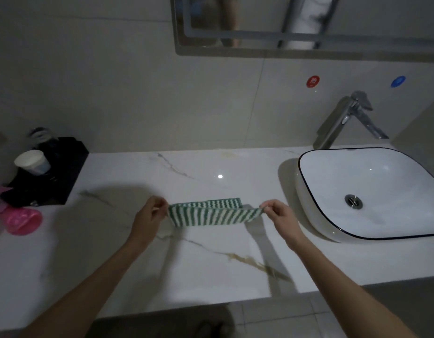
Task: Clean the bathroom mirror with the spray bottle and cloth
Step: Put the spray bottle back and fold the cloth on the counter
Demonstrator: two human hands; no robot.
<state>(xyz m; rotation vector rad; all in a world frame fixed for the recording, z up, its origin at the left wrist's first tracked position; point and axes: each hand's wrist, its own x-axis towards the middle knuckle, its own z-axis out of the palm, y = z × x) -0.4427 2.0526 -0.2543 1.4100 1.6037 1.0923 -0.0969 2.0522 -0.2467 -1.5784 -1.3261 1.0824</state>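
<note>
A green-and-white striped cloth (211, 213) is stretched between my two hands just above the marble counter (211, 259), folded along its length. My left hand (150, 215) pinches its left end. My right hand (279, 215) pinches its right end. The mirror (308, 23) hangs on the wall above, with only its lower part in view. A pink spray bottle (18, 219) lies on its side at the counter's left edge, apart from both hands.
A white basin (372, 191) with a dark rim sits at the right, and a chrome tap (345, 118) stands behind it. A black tray (57, 174) at the back left holds a white cup (33, 162). Red and blue stickers mark the wall tiles.
</note>
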